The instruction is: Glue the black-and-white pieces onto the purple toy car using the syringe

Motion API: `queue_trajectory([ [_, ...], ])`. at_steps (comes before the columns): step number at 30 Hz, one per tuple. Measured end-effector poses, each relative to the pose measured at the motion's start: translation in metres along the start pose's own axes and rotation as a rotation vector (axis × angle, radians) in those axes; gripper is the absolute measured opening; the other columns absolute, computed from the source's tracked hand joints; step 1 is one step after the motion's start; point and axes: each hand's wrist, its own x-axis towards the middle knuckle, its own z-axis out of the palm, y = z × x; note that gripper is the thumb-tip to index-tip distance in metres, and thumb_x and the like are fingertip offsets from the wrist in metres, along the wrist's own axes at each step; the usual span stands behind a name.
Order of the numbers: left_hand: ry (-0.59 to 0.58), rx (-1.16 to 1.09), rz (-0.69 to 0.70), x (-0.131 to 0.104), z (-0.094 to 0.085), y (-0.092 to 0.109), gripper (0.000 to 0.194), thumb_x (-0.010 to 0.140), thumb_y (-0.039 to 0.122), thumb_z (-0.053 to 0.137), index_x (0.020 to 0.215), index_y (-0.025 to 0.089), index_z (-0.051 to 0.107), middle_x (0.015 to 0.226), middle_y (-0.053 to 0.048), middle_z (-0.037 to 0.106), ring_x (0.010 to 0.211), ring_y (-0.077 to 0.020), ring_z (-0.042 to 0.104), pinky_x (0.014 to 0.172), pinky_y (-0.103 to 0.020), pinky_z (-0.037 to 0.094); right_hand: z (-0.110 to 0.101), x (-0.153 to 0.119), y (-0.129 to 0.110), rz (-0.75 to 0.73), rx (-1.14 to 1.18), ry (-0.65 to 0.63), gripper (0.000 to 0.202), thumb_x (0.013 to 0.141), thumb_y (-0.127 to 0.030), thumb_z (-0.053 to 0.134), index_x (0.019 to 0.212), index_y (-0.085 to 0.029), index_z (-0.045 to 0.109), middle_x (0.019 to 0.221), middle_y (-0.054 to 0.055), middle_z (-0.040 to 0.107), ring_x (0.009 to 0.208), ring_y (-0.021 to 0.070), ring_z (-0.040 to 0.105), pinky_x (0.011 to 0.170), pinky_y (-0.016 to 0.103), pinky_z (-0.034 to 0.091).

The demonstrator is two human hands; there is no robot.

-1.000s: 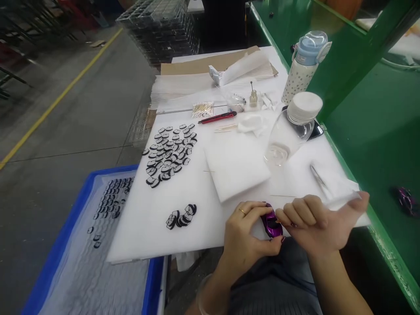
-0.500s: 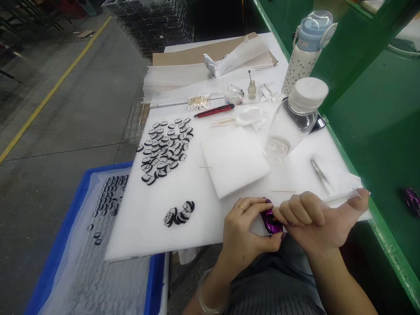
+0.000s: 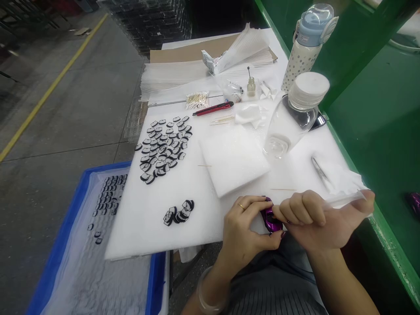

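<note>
My left hand [image 3: 244, 232] pinches a glossy purple part [image 3: 271, 218], shaped like a small toy car body, between thumb and fingers at the table's near edge. Beside it, my right hand [image 3: 316, 218] is closed, with curled fingertips against the part's right side. What those fingers hold, if anything, is hidden. The right thumb sticks out to the right, next to a thin white sheet [image 3: 344, 199]. Close by lie a white tissue [image 3: 349, 179], metal tweezers [image 3: 321, 173] and a thin wooden stick [image 3: 284, 189].
Black-edged clear pieces [image 3: 164, 148] spread over the white foam, with a smaller cluster [image 3: 179, 213] nearer me. A square foam pad [image 3: 234, 162], pump bottle [image 3: 292, 118], dotted flask [image 3: 303, 48], red cutter [image 3: 213, 108] and cotton swabs [image 3: 197, 100] stand or lie beyond. A blue tray [image 3: 80, 192] sits left.
The view has shifted slightly. My hands keep almost the same pose around the purple part, with the right thumb a little farther right.
</note>
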Motion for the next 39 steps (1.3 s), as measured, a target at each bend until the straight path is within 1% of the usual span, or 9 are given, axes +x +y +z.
queue_trajectory([
  [11,0.000,0.013,0.014,0.001,-0.001,0.000,0.038,0.059,0.023,0.081,0.096,0.021,0.072,0.102,-0.005,0.070,0.094,-0.0252,0.067,0.082,-0.042,0.058,0.004,0.004,-0.001,-0.047,-0.102,0.000,0.071,0.078,-0.087,0.026,0.055,-0.020,0.029,0.048,-0.003,0.017,0.050,0.0129,0.023,0.055,0.033,0.025],
  [14,-0.003,0.012,0.015,0.001,-0.001,0.000,0.039,0.059,0.023,0.081,0.097,0.022,0.072,0.102,-0.005,0.070,0.094,-0.0248,0.067,0.082,-0.042,0.058,0.004,0.003,0.000,-0.063,-0.150,0.006,0.069,0.078,-0.085,0.033,0.054,-0.020,0.029,0.046,-0.003,0.017,0.048,0.0132,0.022,0.054,0.034,0.026],
  [18,0.000,0.008,0.013,0.000,0.000,0.000,0.040,0.058,0.020,0.081,0.096,0.021,0.071,0.102,-0.005,0.070,0.094,-0.0245,0.067,0.083,-0.041,0.057,0.000,-0.003,0.006,-0.076,-0.200,0.017,0.062,0.083,-0.067,0.050,0.050,-0.020,0.027,0.043,-0.004,0.017,0.045,0.0118,0.019,0.054,0.034,0.025],
  [20,0.008,0.007,0.016,0.000,0.000,-0.001,0.041,0.057,0.019,0.082,0.097,0.021,0.071,0.102,-0.005,0.070,0.094,-0.0241,0.067,0.082,-0.040,0.058,-0.002,-0.006,0.008,-0.073,-0.210,0.008,0.059,0.087,-0.056,0.053,0.048,-0.020,0.026,0.042,-0.004,0.018,0.044,0.0115,0.018,0.054,0.034,0.024],
  [22,0.012,0.007,0.020,-0.001,0.001,-0.001,0.044,0.056,0.019,0.083,0.098,0.021,0.071,0.102,-0.005,0.070,0.094,-0.0237,0.067,0.082,-0.040,0.058,-0.002,-0.008,0.008,-0.072,-0.222,-0.018,0.058,0.088,-0.051,0.054,0.048,-0.020,0.026,0.043,-0.003,0.019,0.045,0.0114,0.019,0.055,0.034,0.024],
  [24,0.009,0.010,0.022,-0.001,0.001,-0.001,0.046,0.055,0.018,0.084,0.099,0.021,0.071,0.103,-0.004,0.069,0.093,-0.0236,0.067,0.082,-0.040,0.058,0.000,-0.008,0.007,-0.086,-0.238,-0.040,0.058,0.089,-0.054,0.053,0.050,-0.020,0.026,0.044,-0.004,0.020,0.045,0.0111,0.020,0.056,0.033,0.024],
  [30,0.001,0.015,0.004,-0.002,0.002,-0.002,0.050,0.055,0.019,0.087,0.102,0.022,0.071,0.104,-0.004,0.069,0.095,-0.0245,0.066,0.081,-0.042,0.058,0.008,-0.010,0.001,-0.112,-0.309,-0.004,0.068,0.077,-0.083,0.042,0.055,-0.020,0.028,0.046,-0.003,0.022,0.050,0.0126,0.022,0.057,0.033,0.025],
  [34,-0.010,0.024,0.009,-0.003,0.002,-0.003,0.050,0.057,0.021,0.088,0.103,0.023,0.071,0.105,-0.004,0.069,0.096,-0.0254,0.066,0.082,-0.043,0.058,0.009,-0.014,0.000,-0.103,-0.356,-0.005,0.070,0.076,-0.087,0.038,0.056,-0.020,0.028,0.045,-0.003,0.021,0.050,0.0127,0.021,0.057,0.032,0.023],
  [39,-0.018,0.022,0.017,-0.003,0.001,-0.002,0.047,0.060,0.025,0.089,0.104,0.023,0.071,0.106,-0.005,0.069,0.097,-0.0252,0.066,0.082,-0.043,0.059,0.018,-0.015,-0.001,-0.117,-0.405,0.073,0.071,0.077,-0.088,0.036,0.056,-0.021,0.026,0.046,-0.004,0.018,0.050,0.0125,0.018,0.056,0.032,0.018],
])
